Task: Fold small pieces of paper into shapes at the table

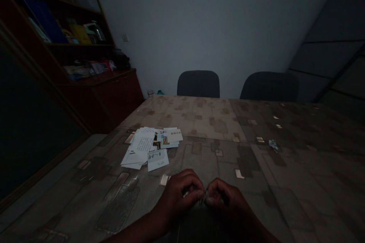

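My left hand [182, 191] and my right hand [225, 197] meet near the front edge of the patterned table [196, 121]. Thumb and fingers are pinched together on both, with the fingertips nearly touching. Something small and thin shows between them, too dark and small to make out. Beyond my left hand, a loose pile of white printed cards [142, 142] lies on the table, some overlapping at angles. Far to the right lies a small crumpled piece [273, 144], pale in colour.
Two dark chairs [198, 83] [269, 85] stand behind the far table edge, against the wall. A wooden cabinet [119, 91] with filled shelves is at the left. A glass [150, 93] shows by the table's far left corner.
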`<state>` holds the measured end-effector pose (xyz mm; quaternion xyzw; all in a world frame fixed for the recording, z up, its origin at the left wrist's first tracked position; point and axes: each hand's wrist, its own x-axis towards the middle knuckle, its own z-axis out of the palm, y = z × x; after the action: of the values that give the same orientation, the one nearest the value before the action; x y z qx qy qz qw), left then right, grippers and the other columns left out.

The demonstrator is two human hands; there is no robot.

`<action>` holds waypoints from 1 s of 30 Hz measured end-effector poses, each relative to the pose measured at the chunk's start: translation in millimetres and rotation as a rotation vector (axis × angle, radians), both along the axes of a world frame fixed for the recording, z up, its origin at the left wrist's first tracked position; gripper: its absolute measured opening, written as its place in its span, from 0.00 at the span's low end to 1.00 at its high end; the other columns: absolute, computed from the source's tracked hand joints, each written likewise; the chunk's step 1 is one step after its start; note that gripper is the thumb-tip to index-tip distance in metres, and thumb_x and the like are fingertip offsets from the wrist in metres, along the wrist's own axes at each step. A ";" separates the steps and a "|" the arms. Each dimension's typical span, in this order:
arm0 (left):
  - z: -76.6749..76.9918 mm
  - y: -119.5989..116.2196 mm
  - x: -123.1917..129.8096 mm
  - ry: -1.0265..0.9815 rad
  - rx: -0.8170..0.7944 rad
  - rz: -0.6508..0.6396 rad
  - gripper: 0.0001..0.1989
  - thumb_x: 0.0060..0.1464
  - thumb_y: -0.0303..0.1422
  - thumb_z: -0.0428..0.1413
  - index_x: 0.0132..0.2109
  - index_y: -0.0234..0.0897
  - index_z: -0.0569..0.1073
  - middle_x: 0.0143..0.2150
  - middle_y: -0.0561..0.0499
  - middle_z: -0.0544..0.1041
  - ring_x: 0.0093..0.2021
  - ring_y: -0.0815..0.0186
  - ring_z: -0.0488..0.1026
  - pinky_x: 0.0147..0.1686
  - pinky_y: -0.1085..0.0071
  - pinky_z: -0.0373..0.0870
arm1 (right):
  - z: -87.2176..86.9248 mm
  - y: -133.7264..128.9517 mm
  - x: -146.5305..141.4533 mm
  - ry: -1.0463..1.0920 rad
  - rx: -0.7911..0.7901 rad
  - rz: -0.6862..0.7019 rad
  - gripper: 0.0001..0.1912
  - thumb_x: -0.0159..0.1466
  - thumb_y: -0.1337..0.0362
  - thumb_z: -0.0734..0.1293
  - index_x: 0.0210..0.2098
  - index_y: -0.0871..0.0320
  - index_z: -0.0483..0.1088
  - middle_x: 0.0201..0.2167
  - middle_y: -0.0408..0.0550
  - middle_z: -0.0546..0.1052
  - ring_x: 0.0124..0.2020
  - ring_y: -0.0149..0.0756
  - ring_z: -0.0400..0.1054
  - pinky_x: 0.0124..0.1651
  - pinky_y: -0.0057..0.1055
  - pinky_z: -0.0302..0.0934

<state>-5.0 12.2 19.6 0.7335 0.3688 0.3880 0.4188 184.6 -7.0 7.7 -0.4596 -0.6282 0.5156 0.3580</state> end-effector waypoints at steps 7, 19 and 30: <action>-4.5 2.0 0.6 0.020 0.062 0.024 0.06 0.55 0.30 0.56 0.30 0.36 0.74 0.29 0.51 0.72 0.31 0.65 0.70 0.32 0.72 0.61 | -5.2 0.9 0.7 -0.020 0.022 0.014 0.08 0.58 0.58 0.65 0.28 0.56 0.65 0.23 0.39 0.66 0.27 0.32 0.60 0.31 0.27 0.54; -7.7 -0.2 -2.7 -0.077 -0.004 0.136 0.07 0.57 0.34 0.55 0.40 0.38 0.75 0.34 0.50 0.75 0.35 0.63 0.71 0.36 0.70 0.64 | -12.4 5.1 1.0 -0.071 0.134 -0.084 0.09 0.58 0.59 0.65 0.28 0.57 0.66 0.23 0.40 0.67 0.26 0.32 0.60 0.29 0.26 0.53; -0.8 -3.7 5.1 -0.039 0.000 0.153 0.07 0.51 0.34 0.60 0.32 0.35 0.75 0.29 0.51 0.73 0.29 0.65 0.70 0.31 0.72 0.64 | -3.7 -1.3 -1.2 -0.052 0.124 -0.202 0.09 0.58 0.59 0.66 0.27 0.57 0.68 0.22 0.40 0.67 0.26 0.34 0.61 0.30 0.27 0.55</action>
<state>0.2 8.6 18.9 0.6954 0.4156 0.4333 0.3949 183.5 -8.3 4.0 -0.5107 -0.6186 0.4251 0.4193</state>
